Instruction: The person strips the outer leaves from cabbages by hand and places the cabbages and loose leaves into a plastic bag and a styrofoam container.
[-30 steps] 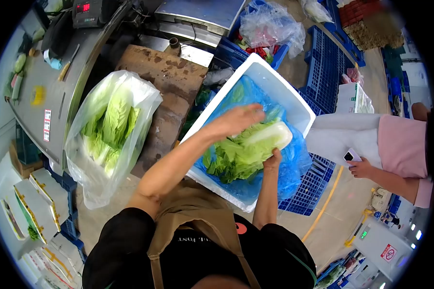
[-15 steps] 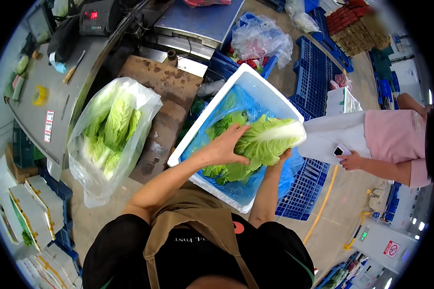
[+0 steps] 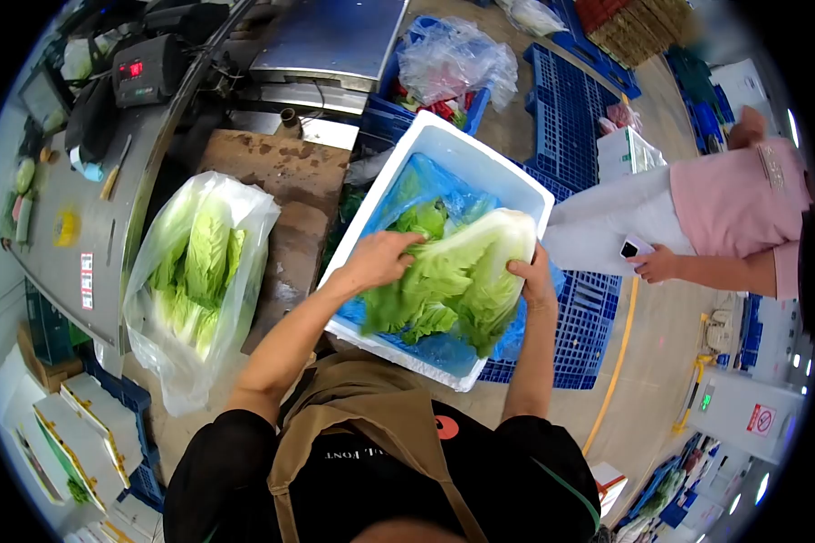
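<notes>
- Head view: your right hand (image 3: 534,276) grasps the cabbage (image 3: 493,276), thumb on its right flank, other fingers mostly hidden!
- Your left hand (image 3: 380,261), half-curled, meets the leaves; can't tell if it's pinching.
- Cabbage over the white foam box (image 3: 480,165), pale end away from you.
- Half a second ago: left fingers spread, pale end pointing right!

Place: produce packing area, warehouse-like | red digital readout (image 3: 145,71) at tabletop (image 3: 77,199) | blue pallets (image 3: 566,113) | foam box (image 3: 484,156), bag (image 3: 177,378) of greens (image 3: 426,294) | yellow floor line (image 3: 614,380)
</notes>
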`<action>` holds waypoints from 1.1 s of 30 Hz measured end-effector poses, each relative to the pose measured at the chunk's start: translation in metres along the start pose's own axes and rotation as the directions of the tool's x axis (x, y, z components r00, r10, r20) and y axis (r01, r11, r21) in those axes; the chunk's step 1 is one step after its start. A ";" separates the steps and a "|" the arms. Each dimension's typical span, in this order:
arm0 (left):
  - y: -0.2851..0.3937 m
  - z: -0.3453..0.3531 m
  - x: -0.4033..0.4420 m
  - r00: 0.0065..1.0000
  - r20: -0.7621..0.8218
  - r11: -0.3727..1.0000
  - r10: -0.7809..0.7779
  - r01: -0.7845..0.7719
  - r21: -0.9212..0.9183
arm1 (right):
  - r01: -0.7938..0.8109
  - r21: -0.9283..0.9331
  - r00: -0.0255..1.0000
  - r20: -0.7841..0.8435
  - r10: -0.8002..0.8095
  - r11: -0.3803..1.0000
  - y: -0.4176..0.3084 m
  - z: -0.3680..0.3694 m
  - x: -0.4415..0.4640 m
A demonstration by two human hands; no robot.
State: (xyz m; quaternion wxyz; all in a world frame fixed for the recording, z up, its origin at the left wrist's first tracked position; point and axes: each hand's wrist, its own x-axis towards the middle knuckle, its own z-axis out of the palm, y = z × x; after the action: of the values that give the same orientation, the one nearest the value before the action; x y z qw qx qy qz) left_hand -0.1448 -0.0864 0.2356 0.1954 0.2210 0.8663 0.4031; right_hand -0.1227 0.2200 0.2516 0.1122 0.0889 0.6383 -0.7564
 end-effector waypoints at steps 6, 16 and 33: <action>-0.049 0.018 0.022 0.997 -0.044 0.995 0.071 -0.067 0.075 | -0.299 -0.221 0.929 0.157 0.336 0.928 -0.034 -0.033 -0.018; -0.106 0.143 0.011 0.957 0.152 0.967 -0.246 0.233 0.100 | -0.273 0.106 0.943 0.228 0.243 0.956 -0.021 -0.031 -0.063; -0.202 0.037 -0.171 0.449 -0.718 0.838 -0.532 0.401 -0.370 | -0.794 0.089 0.501 0.655 0.566 0.601 0.123 0.379 0.069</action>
State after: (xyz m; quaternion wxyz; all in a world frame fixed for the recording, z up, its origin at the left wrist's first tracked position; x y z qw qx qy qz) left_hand -0.0303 -0.2728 0.0819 -0.0946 -0.2455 0.8534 0.4500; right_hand -0.1505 -0.1771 0.1806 0.5707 0.1302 0.3236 -0.7434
